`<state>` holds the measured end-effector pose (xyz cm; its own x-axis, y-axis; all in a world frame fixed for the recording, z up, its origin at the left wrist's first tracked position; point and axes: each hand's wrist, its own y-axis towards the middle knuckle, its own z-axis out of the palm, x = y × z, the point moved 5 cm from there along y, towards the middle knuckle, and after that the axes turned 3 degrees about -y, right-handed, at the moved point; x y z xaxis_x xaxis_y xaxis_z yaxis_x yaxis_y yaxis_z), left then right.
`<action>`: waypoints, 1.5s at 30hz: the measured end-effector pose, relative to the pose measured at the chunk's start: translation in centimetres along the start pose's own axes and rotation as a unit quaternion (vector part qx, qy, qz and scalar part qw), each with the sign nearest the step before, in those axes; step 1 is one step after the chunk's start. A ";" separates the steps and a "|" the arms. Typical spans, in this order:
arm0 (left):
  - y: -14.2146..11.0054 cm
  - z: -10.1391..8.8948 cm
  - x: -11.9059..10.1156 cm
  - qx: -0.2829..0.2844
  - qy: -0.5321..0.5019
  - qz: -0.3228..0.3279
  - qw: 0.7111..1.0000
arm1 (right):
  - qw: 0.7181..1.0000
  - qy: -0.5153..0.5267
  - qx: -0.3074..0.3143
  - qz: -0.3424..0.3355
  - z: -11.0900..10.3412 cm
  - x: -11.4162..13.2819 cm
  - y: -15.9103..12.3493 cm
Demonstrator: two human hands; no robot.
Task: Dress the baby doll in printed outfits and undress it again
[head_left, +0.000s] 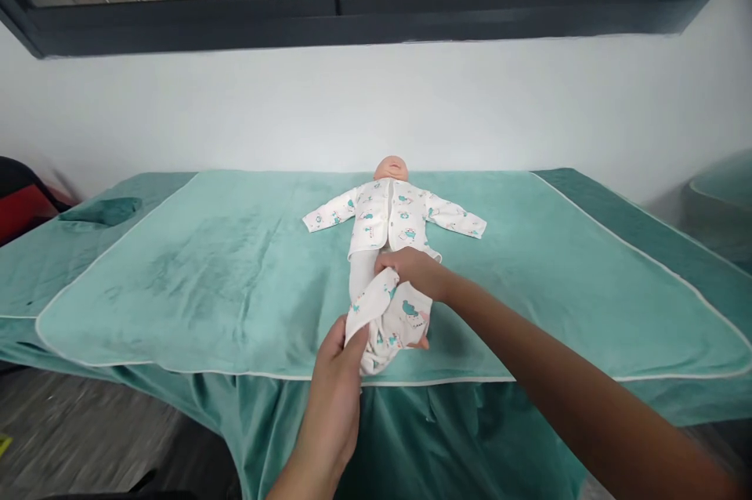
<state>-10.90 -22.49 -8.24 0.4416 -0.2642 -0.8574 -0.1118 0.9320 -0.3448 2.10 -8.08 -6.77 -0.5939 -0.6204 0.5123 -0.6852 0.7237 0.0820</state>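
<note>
A baby doll [391, 168] lies on its back on a pale green mat [176, 273]. It wears a white printed jacket [367, 210] with the sleeves spread to both sides. White printed baby trousers [385, 327] are bunched around the doll's lower legs near the mat's front edge. My left hand [341, 367] is closed on the left edge of the trousers, thumb on top. My right hand [414, 269] reaches across the doll's legs, its fingers curled at the upper edge of the trousers. A white-covered leg [363, 273] shows between jacket and trousers. The right fingertips are partly hidden.
The mat lies on a darker green cover [458, 422] that drapes over the table's front edge. Behind stands a white wall [376, 108] below a dark window frame [376, 18]. A red and black object [27, 210] is at the far left.
</note>
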 end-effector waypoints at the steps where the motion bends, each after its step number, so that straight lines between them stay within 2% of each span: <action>1: -0.4 -0.5 0.5 -0.010 -0.006 -0.007 1.000 | 0.999 -0.034 0.011 -0.001 0.1 0.2 0.0; 4: -0.1 -2.9 1.8 -0.049 0.031 0.018 0.998 | 0.994 -0.103 0.040 0.010 0.5 1.0 0.0; 7: 1.5 -5.8 2.7 -0.099 0.141 0.080 0.982 | 0.990 -0.133 0.043 0.023 0.9 1.7 -0.1; 10: 3.3 -7.1 3.3 -0.074 0.205 0.095 0.971 | 0.987 -0.155 0.030 0.034 1.4 2.1 -0.2; 14: 4.4 -6.4 2.8 -0.025 0.215 0.091 0.972 | 0.987 -0.153 0.022 0.038 1.7 1.8 -0.3; 18: 5.3 -4.8 1.8 -0.003 0.159 0.081 0.984 | 0.996 -0.070 0.009 0.050 1.8 0.7 -0.3; 24: 8.7 -3.6 -0.2 0.007 0.180 0.166 0.970 | 0.989 0.120 -0.025 0.081 1.6 -0.2 -0.5; 27: 10.4 -3.5 -0.9 0.011 0.172 0.215 0.961 | 0.983 0.148 0.005 0.104 1.3 0.4 -0.7; 31: 12.1 -3.0 -1.7 0.056 0.177 0.259 0.948 | 0.984 0.139 0.064 0.096 0.9 1.2 -0.7; 34: 13.0 -3.1 -2.0 0.077 0.218 0.235 0.944 | 0.990 0.084 0.066 0.087 0.9 1.4 -0.5; 37: 13.5 -4.1 -1.9 0.094 0.216 0.176 0.956 | 0.990 0.084 0.054 0.102 1.1 1.2 -0.5; 40: 13.1 -5.2 -1.4 0.172 0.156 0.108 0.967 | 0.986 0.116 0.031 0.119 1.3 0.8 -0.6; 42: 12.4 -5.7 -1.2 0.229 0.124 0.077 0.962 | 0.983 0.129 0.013 0.128 1.4 0.5 -0.7; 45: 11.3 -5.8 -1.4 0.267 0.149 0.079 0.949 | 0.983 0.132 -0.017 0.127 1.5 0.1 -0.7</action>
<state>-17.90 -13.05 -13.11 0.1775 -0.0960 -0.9794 0.3463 0.9377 -0.0291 1.90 -9.15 -8.01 -0.6110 -0.3205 0.7239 -0.5112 0.8579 -0.0516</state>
